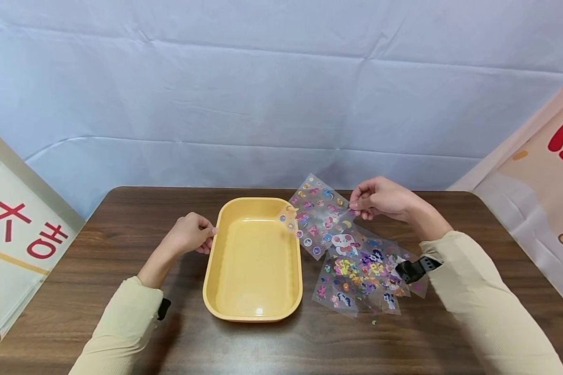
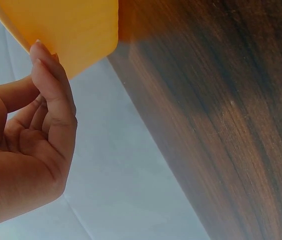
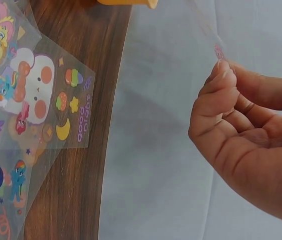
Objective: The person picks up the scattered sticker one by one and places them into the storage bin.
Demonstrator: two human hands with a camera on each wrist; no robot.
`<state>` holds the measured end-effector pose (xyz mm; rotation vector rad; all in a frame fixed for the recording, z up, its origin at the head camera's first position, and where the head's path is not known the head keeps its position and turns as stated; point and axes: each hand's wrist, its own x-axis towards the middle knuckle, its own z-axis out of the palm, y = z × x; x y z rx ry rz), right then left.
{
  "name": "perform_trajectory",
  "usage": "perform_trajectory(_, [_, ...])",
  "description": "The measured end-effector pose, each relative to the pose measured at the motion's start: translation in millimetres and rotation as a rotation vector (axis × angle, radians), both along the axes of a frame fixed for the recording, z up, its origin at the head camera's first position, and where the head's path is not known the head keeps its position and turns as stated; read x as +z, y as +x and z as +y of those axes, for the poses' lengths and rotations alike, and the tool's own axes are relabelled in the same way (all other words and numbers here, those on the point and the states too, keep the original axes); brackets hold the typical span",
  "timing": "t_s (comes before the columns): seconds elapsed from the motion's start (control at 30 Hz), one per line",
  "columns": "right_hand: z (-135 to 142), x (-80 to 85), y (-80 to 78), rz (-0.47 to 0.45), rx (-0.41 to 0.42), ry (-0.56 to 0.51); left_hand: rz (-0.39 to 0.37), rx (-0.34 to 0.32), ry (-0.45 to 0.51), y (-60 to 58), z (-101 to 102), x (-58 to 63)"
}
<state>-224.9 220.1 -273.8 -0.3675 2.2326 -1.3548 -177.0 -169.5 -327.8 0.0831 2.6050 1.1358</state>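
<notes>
A yellow tray (image 1: 258, 316) with rounded corners sits on the table. My left hand (image 1: 191, 233) pinches the tray's left rim; its curled fingers also show at the tray wall in the left wrist view. Beyond the tray's right side, my right hand (image 1: 382, 198) pinches a corner of a clear sticker sheet (image 1: 316, 213) with small colourful pictures, between thumb and index finger. The sheet's left corner reaches over the tray's right rim. In the right wrist view the held sheet appears nearly edge-on, above the right hand's fingertips.
Several more clear sticker sheets (image 1: 366, 276) lie overlapped to the tray's right, one with a white rabbit (image 3: 38, 87). A tiny green piece (image 1: 374, 322) lies in front of them. The brown wooden table (image 1: 136, 219) ends at a pale cloth backdrop (image 1: 244, 94).
</notes>
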Motion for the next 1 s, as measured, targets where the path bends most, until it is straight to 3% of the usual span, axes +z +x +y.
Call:
perform_trajectory(0.37, [-8, -0.7, -0.2, -0.004, 0.009, -0.017, 0.003, -0.010, 0.014, 2.7, 0, 2.5])
perform_trajectory(1.0, [-18, -6.1, -0.6, -0.009, 0.020, -0.044, 0.015, -0.009, -0.013, -1.8, -2, -3.7])
